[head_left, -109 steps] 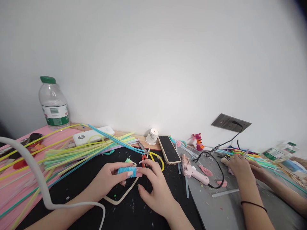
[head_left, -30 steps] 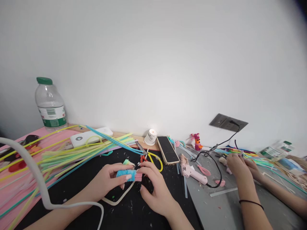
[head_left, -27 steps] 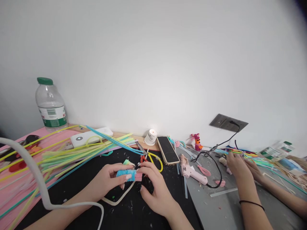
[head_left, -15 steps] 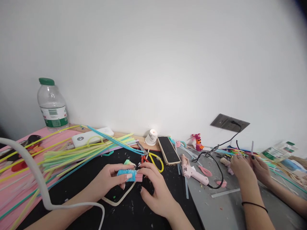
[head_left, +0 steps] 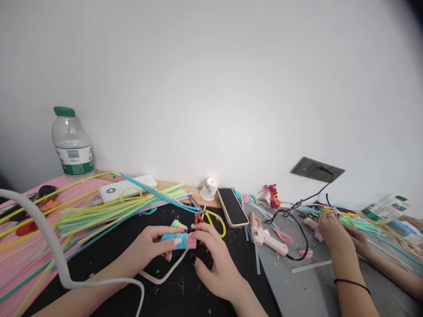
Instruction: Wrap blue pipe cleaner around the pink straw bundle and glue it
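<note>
My left hand (head_left: 152, 246) is closed around a pipe-cleaner bundle: a fuzzy blue coil (head_left: 173, 241) wound about pink stems (head_left: 191, 241) that stick out on the right. The left thumb presses along the front of the coil. The bent fingertips of my right hand (head_left: 214, 259) rest on the bundle where blue meets pink, while its thumb stands apart below. Behind the fingers shows a pale green and cream fuzzy piece (head_left: 177, 225), partly hidden. A cream pipe cleaner (head_left: 161, 279) lies bent on the black mat (head_left: 132, 304) beneath.
Red-handled pliers (head_left: 197, 211), a yellow loop, a paper cup (head_left: 209, 189) and a phone (head_left: 233, 207) lie beyond my hands. Pipe cleaners (head_left: 99, 215) and a white cable (head_left: 49, 237) are left. Rightward are a pink glue gun (head_left: 267, 237) and another person's hands (head_left: 337, 233).
My hands and the bundle have barely moved; slightly more of the pink end shows. The other person's hands have shifted, and the upright pale stick there has dropped.
</note>
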Demonstrator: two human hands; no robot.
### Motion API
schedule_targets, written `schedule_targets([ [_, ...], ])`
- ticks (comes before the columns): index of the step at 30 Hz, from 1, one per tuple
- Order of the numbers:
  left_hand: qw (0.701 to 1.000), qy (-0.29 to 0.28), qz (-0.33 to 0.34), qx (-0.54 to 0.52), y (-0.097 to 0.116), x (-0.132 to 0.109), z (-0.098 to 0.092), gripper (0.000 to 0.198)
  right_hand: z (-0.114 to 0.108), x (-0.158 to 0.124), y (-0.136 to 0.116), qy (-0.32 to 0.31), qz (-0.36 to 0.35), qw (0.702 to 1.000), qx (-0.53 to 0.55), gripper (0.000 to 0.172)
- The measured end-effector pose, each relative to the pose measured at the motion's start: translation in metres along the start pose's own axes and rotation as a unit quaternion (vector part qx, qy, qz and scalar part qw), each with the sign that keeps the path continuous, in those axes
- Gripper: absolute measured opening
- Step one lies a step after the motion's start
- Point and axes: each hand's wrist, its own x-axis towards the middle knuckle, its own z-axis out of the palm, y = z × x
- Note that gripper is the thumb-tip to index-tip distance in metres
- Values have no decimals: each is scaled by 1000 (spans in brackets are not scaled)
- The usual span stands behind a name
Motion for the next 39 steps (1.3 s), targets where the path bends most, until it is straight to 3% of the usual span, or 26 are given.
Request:
schedule_targets([
  [16,1000,9,-2,-8,2,0,0,40,1,-4,3,14,14,1000,1,57],
  [39,999,15,-35,-37,5,-1,2,40,0,-1,0,-14,27,1000,1,61],
])
